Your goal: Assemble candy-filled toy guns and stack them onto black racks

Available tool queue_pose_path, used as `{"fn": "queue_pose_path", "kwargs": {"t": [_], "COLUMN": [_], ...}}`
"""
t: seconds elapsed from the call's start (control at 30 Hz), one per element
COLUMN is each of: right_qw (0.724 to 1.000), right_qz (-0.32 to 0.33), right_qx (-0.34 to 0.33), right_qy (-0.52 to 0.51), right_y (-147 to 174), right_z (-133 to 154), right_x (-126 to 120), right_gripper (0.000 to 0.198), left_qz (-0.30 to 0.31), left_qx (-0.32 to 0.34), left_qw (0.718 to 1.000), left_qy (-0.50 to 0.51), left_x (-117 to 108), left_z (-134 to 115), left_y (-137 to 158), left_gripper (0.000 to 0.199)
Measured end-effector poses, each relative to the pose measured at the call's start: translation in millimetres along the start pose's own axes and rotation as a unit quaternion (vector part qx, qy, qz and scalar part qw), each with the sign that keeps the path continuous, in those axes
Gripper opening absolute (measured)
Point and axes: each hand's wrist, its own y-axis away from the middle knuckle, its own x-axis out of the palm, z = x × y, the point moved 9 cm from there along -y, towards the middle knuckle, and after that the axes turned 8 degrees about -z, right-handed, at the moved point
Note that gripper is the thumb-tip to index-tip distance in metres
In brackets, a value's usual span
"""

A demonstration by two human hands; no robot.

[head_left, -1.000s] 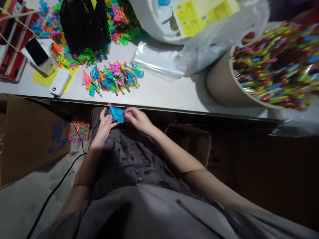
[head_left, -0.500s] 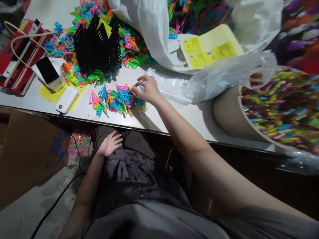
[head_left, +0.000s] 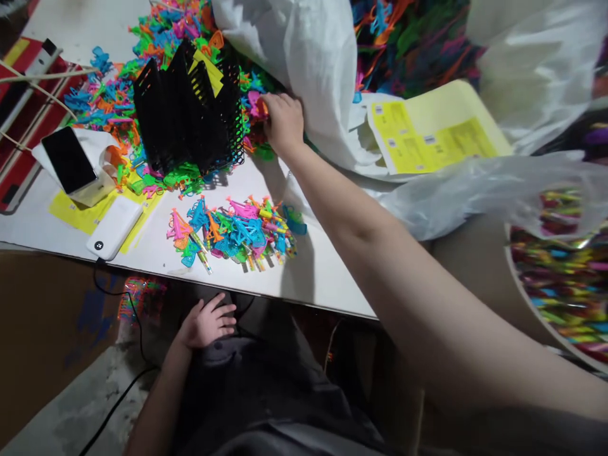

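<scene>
At the right end of the large heap, my right hand (head_left: 285, 123) curls its fingers round small plastic toys (head_left: 259, 104), pink and orange ones. The fingertips are partly hidden among the pieces. Below my right forearm, near the table's front edge, lies a smaller pile of bright plastic toys (head_left: 237, 229) with printed tubes (head_left: 273, 218) among them. My left hand (head_left: 209, 322) rests over my lap below the table edge, fingers spread, holding nothing.
A black slotted basket (head_left: 185, 114) stands in the large heap (head_left: 104, 101). A phone (head_left: 69, 159) leans on a white box beside a power bank (head_left: 114, 227). A white sack (head_left: 318, 69), yellow label sheets (head_left: 418, 133) and a round tub (head_left: 470, 253) of wrapped pieces occupy the right.
My right hand has moved away from the small pile to the large heap behind it. My left hand stays open over my lap. The view has shifted slightly.
</scene>
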Motion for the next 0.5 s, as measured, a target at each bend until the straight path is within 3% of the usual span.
{"fn": "queue_pose_path", "kwargs": {"t": [0.1, 0.17, 0.23, 0.3, 0.33, 0.4, 0.5], "right_qw": [0.997, 0.99, 0.983, 0.981, 0.983, 0.983, 0.96], "right_qz": [-0.039, -0.075, -0.115, -0.123, -0.11, -0.052, 0.073], "right_qx": [0.043, 0.058, 0.062, 0.06, 0.063, 0.05, 0.073], "right_qy": [-0.051, -0.101, -0.131, -0.136, -0.136, -0.168, -0.26], "right_y": [6.3, 20.9, 50.2, 97.2, 126.6, 192.3, 290.0], "right_z": [-7.6, -4.2, 8.1, 29.0, 41.4, 73.0, 118.7], "right_x": [-17.7, -45.0, -81.1, -114.3, -127.0, -143.3, -153.4], "right_gripper": [0.04, 0.044, 0.046, 0.044, 0.039, 0.025, 0.019], "left_qz": [0.005, 0.004, -0.005, -0.029, -0.048, -0.088, -0.107], "left_qx": [-0.001, 0.005, 0.026, 0.11, 0.181, 0.327, 0.417], "left_qw": [1.0, 1.0, 0.999, 0.986, 0.966, 0.896, 0.793], "left_qy": [0.003, -0.009, -0.047, -0.125, -0.176, -0.287, -0.432], "left_x": [-2.3, -3.3, 0.1, 11.2, 20.6, 48.3, 93.8], "left_z": [-2.0, -2.3, -0.5, -4.2, -9.2, -16.6, -4.5], "left_y": [-2.1, -3.1, -3.0, 0.3, 4.9, 20.3, 34.6], "left_gripper": [0.058, 0.059, 0.06, 0.059, 0.061, 0.064, 0.051]}}
